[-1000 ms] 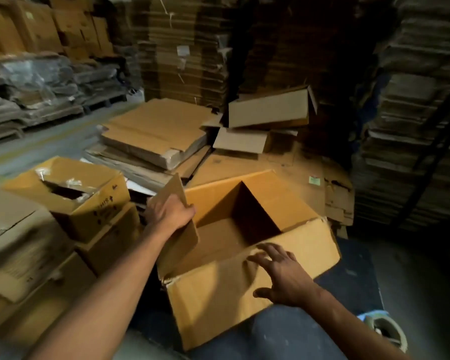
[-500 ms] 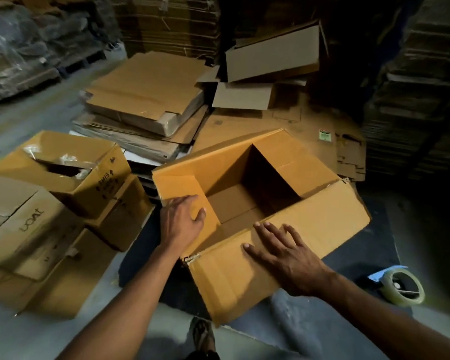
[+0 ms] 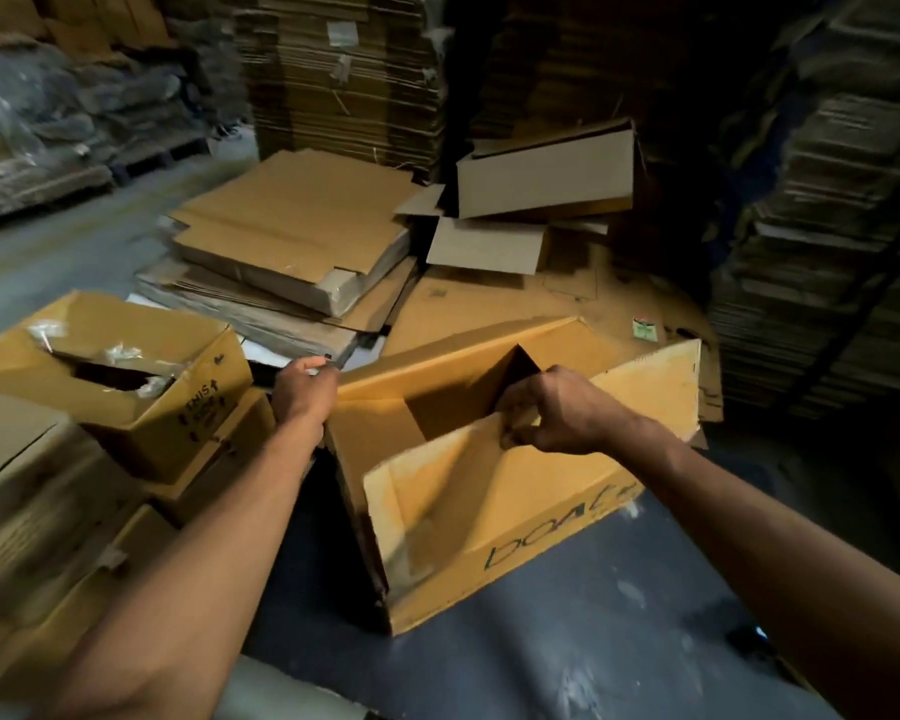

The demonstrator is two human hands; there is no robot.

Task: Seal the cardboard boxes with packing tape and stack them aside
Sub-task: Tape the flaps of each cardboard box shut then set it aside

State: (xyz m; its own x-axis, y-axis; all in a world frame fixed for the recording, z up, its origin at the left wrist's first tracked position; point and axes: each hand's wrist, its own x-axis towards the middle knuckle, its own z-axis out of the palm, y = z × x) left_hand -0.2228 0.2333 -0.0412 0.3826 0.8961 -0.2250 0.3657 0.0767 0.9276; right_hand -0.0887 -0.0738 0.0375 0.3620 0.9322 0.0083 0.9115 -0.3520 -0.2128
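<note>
left of the left hand (image 3: 302, 392): a torn box (image 3: 110, 371) resting on closed boxes (image 3: 37, 491). the left hand grips the left top edge of the open cardboard box (image 3: 489, 491), fingers curled over the rim. beyond both hands: flattened cardboard sheets (image 3: 292, 241) in a pile. the right hand (image 3: 557, 413) pinches the near flap of the same box at its upper edge. the box sits tilted on the dark floor (image 3: 567, 641) between the two forearms.

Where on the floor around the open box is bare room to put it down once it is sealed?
Bare dark floor lies near the camera, between the open box and the right forearm. Pale floor lies far left, before the pallets. Crowded: stacked boxes at left, flat cardboard piles behind.
</note>
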